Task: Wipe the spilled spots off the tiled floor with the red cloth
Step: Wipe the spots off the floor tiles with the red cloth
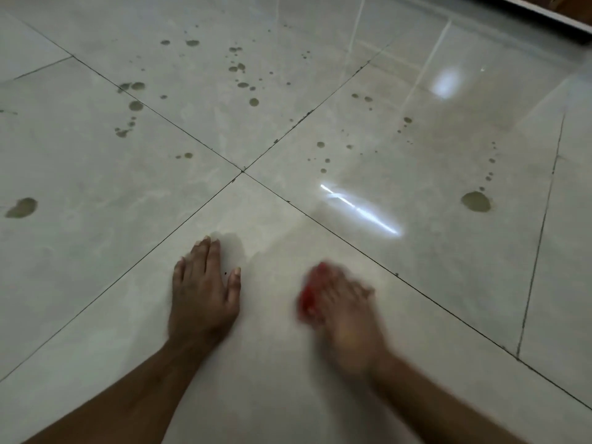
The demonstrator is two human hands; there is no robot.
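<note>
— Both forearms come in from the near edge, and on the tile between them I see no stain. The red cloth [308, 298] is under the right hand [344, 310], only a small bunch of it shows at the thumb side. This hand is blurred, so I cannot tell if the fingers lie flat on the cloth or curl around it.

— And the other hand?

— It is the left hand [203, 291], just beside the right one. It rests flat on the tiled floor [96, 283] with straight fingers close together and the thumb a little apart, and it holds nothing. I think it carries the body weight.

— What can go wrong from here?

— The spilled spots [242, 76] are all beyond the hands, well apart from them. One large spot [476, 201] lies far to the right of the right hand, another big spot [21, 207] far to the left of the left hand. The person must lean far forward, and the floor is glossy, so the supporting palm could slip. Also the cloth is bunched small; I judge it may smear the big spots and not lift them.
</note>
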